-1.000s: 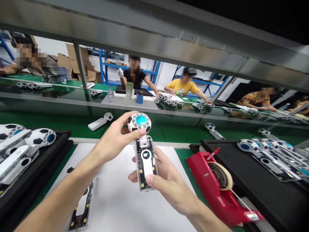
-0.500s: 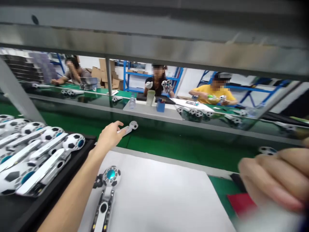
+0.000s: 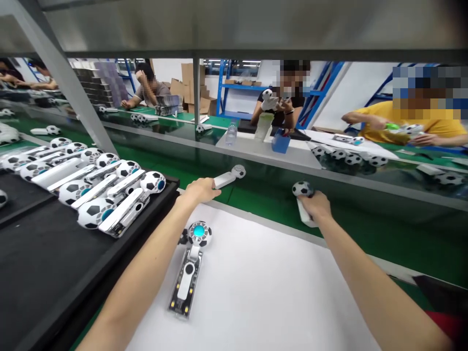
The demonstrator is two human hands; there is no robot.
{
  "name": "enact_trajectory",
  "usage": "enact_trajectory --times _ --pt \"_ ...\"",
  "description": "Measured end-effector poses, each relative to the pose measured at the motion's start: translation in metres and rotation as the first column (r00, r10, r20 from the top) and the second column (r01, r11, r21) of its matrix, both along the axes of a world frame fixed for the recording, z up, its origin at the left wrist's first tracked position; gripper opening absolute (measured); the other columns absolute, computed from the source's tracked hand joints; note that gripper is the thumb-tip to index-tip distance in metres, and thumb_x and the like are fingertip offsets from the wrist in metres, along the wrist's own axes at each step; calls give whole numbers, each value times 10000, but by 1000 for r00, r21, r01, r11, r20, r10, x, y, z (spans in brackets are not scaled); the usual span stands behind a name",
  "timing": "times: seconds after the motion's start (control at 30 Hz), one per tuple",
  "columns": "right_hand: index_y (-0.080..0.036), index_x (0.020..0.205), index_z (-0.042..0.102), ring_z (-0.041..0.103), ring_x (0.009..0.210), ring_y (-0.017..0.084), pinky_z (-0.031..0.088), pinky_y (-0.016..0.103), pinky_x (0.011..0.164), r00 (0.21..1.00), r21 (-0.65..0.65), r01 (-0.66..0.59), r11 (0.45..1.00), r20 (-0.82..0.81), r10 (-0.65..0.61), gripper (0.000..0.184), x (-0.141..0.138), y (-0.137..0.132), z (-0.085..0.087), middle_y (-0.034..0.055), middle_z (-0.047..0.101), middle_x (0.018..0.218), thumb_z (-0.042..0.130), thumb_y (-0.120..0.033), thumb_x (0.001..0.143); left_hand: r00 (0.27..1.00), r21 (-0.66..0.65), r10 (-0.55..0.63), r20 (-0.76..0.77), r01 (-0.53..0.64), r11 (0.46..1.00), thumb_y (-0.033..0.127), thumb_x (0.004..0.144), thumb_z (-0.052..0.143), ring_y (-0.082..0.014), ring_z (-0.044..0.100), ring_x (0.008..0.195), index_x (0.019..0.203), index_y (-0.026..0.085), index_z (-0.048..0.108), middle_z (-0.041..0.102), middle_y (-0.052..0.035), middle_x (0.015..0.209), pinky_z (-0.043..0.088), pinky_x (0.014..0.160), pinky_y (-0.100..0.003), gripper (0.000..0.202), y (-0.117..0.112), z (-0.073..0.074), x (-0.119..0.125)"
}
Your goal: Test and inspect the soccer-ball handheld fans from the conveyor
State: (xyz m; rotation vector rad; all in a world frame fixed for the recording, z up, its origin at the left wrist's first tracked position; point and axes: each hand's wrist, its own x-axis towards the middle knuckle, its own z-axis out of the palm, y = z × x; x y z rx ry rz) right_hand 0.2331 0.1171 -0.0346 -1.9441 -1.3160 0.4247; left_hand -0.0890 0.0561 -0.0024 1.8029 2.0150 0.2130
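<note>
My left hand (image 3: pixel 201 190) is closed at the near end of a white handle with a soccer-ball head (image 3: pixel 228 177), over the green belt; its fingertips are partly hidden. Further right, my right hand (image 3: pixel 318 207) grips a second soccer-ball-headed device (image 3: pixel 302 189), its ball pointing away from me and its white handle partly under the fingers. Between my forearms, another such device (image 3: pixel 186 278) lies on the white paper (image 3: pixel 263 278). It has a teal centre in the ball and a clear-cased handle showing a circuit board with small yellow lights.
At left, a black tray (image 3: pixel 91 263) holds several soccer-ball devices in rows. Beyond the green belt (image 3: pixel 256 204) runs a ledge with a bottle (image 3: pixel 231 134), a pale green cup (image 3: pixel 263 126) and a blue box (image 3: pixel 281 141). Several co-workers sit opposite. A metal beam (image 3: pixel 234 29) spans overhead.
My right hand has moved from the near right edge out over the belt and now holds a device. My left fingers have closed at the handle. The view has swung left.
</note>
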Motion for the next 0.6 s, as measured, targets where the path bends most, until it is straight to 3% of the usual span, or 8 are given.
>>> enact_trajectory --times 0.1,0.17,0.2,0.27,0.3,0.37,0.47,0.6 --pt "-157 1301 543 482 1273 312 403 536 1047 986 -12 -100 995 134 100 397 -29 -26 5 132 476 1421 636 -283 937 1000 36 8 19 -8 999 390 950 595 -237 643 1034 1200 172 614 645 -94 1187 547 890 -450 332 7 -11 -1" --pt "-140 1218 594 526 1214 293 426 473 1004 931 -67 -318 946 164 325 313 -63 -62 8 137 543 1348 608 -273 935 1000 66 18 25 -20 998 378 948 600 -239 641 1044 1199 172 614 643 -95 1194 545 895 -452 325 12 -17 -3" --pt "-153 1023 676 605 1066 268 466 399 912 867 -135 -461 877 141 477 193 -82 -84 8 124 654 1158 595 -303 931 999 83 22 26 -24 996 373 947 602 -242 637 1056 1202 172 614 639 -97 1206 541 904 -458 325 14 -20 -5" --pt "-192 640 640 634 676 223 471 335 642 681 -296 -696 655 16 732 382 -121 -132 7 65 680 706 617 -492 875 999 119 25 28 -28 992 370 945 606 -249 629 1078 1212 172 610 630 -101 1231 533 921 -471 332 16 -22 -8" --pt "-204 585 612 610 585 218 437 324 561 599 -341 -762 550 -49 799 453 -138 -153 5 52 651 614 642 -594 813 999 138 25 28 -29 990 370 945 605 -251 626 1086 1215 173 610 626 -103 1243 529 929 -475 334 16 -22 -9" --pt "-207 652 629 618 600 264 402 336 526 524 -369 -811 454 -113 844 537 -167 -185 1 73 666 637 637 -742 705 999 176 22 29 -27 984 375 950 597 -252 622 1095 1224 176 606 621 -105 1256 525 938 -478 339 16 -17 -10" --pt "-180 786 638 644 683 331 401 354 541 542 -373 -806 460 -149 827 529 -189 -200 -6 125 696 750 722 -666 593 1000 201 -7 27 2 980 379 958 583 -247 628 1082 1233 177 599 625 -104 1248 529 930 -470 342 23 -7 -4" --pt "-206 684 596 649 661 280 393 302 484 606 -392 -779 489 -269 749 396 -180 -192 -12 62 681 710 782 -512 516 998 115 -70 2 70 991 352 935 625 -242 639 1054 1189 166 619 635 -97 1216 547 899 -454 315 46 1 29"
